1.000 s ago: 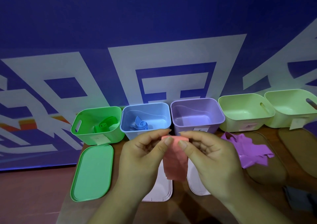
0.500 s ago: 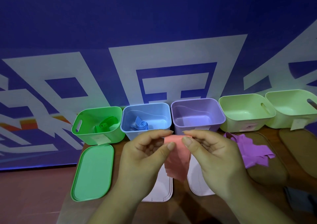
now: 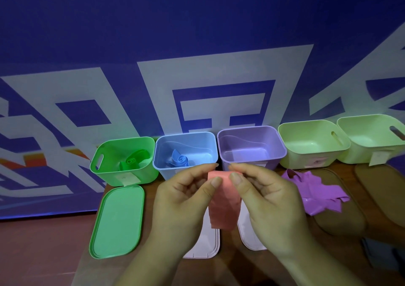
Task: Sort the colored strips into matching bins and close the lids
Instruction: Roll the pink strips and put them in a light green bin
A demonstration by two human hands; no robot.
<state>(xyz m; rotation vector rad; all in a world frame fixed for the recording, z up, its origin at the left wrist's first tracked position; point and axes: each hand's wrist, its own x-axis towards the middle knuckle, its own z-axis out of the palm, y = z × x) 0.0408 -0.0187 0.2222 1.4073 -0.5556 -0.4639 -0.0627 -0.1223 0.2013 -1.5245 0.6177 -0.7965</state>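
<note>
A pink strip (image 3: 223, 204) hangs in front of me. My left hand (image 3: 182, 200) and my right hand (image 3: 269, 202) both pinch its top edge between thumb and fingers. Behind them stands a row of open bins: a green bin (image 3: 103, 169) holding a rolled green strip (image 3: 131, 163), a blue bin (image 3: 162, 154) holding a rolled blue strip (image 3: 179, 159), an empty purple bin (image 3: 278, 145), and two pale green bins (image 3: 306, 136) (image 3: 372, 132). A pile of purple strips (image 3: 315, 193) lies right of my right hand.
A green lid (image 3: 118, 222) lies flat in front of the green bin. Two pale lids (image 3: 208, 244) (image 3: 249, 235) lie partly under my hands. Two brownish lids (image 3: 341, 222) (image 3: 381, 189) lie on the right. A blue patterned wall stands behind the bins.
Both hands have kept their pinch on the pink strip's top edge; the strip's top has shifted slightly between the fingers. Bins and lids have not moved.
</note>
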